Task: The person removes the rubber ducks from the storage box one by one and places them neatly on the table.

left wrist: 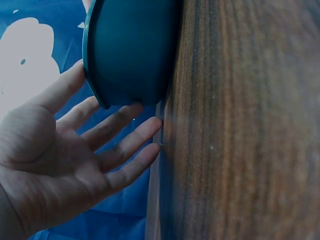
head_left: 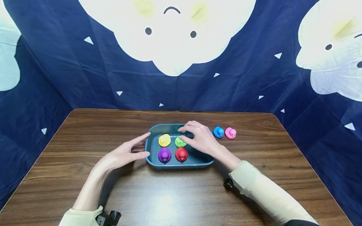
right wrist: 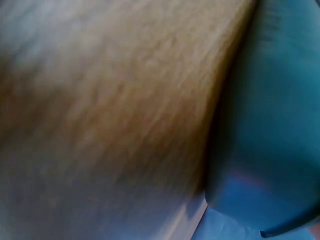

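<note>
A dark teal tray (head_left: 196,158) rests on the table with several small toy ducks inside. A yellow duck (head_left: 164,140) and a green duck (head_left: 180,142) sit behind a purple duck (head_left: 164,155) and a red duck (head_left: 181,154). My left hand (head_left: 124,153) is at the tray's left end, thumb and index fingertips right at the rim. In the left wrist view its fingers spread beside the tray wall (left wrist: 132,50). Over the tray, my right hand (head_left: 199,138) has thumb and fingers apart, the thumb partly covering the green duck. Nothing shows between them.
A blue duck (head_left: 218,132) and a pink duck (head_left: 230,133) stand on the wooden table (head_left: 113,188) just right of the tray. Dark blue cloth (head_left: 93,75) with white clouds hangs behind and along the sides. The right wrist view is blurred, with the tray's side (right wrist: 280,125) at right.
</note>
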A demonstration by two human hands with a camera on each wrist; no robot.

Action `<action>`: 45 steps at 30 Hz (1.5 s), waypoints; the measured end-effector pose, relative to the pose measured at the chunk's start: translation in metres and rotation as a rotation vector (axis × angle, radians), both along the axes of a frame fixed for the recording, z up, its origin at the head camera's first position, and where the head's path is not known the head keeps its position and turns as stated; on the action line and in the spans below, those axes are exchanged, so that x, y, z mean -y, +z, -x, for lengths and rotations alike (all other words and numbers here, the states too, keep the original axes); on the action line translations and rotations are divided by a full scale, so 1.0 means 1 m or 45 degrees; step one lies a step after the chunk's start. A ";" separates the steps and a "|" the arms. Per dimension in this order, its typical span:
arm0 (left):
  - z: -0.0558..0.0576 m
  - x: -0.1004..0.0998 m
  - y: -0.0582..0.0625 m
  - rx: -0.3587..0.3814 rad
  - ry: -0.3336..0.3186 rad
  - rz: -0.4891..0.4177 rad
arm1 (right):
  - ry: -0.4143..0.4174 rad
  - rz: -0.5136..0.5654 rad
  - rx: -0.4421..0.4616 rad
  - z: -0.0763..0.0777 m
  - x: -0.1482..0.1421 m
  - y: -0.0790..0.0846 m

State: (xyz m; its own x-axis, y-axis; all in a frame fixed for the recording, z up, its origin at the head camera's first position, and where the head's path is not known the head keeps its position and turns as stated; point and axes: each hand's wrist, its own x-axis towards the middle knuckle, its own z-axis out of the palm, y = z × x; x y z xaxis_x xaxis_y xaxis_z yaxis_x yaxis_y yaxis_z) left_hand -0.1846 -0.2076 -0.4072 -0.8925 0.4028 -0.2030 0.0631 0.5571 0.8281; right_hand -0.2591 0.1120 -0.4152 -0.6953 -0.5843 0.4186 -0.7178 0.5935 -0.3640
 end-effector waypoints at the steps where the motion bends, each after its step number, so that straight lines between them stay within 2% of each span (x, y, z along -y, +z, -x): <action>1: 0.000 0.000 0.000 -0.002 -0.002 -0.004 | -0.006 -0.008 0.001 0.000 0.000 -0.001; 14: 0.002 -0.001 0.001 -0.019 -0.013 -0.007 | -0.056 -0.082 0.010 0.001 0.002 -0.005; 29: 0.003 -0.002 0.001 -0.027 -0.021 -0.007 | -0.104 -0.228 -0.067 0.003 0.005 -0.008; 34: 0.002 -0.002 0.000 -0.023 -0.012 0.008 | -0.103 -0.261 -0.068 0.003 0.007 -0.009; 45: 0.000 0.002 0.000 -0.028 -0.032 -0.038 | -0.087 -0.298 -0.049 0.003 0.009 -0.012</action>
State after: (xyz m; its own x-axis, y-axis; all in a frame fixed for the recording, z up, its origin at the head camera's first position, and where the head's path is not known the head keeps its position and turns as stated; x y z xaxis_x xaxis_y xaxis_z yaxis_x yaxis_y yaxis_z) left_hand -0.1845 -0.2092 -0.4072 -0.8860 0.4309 -0.1713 0.0950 0.5301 0.8426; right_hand -0.2624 0.1026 -0.4276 -0.7225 -0.6206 0.3046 -0.6840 0.7059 -0.1842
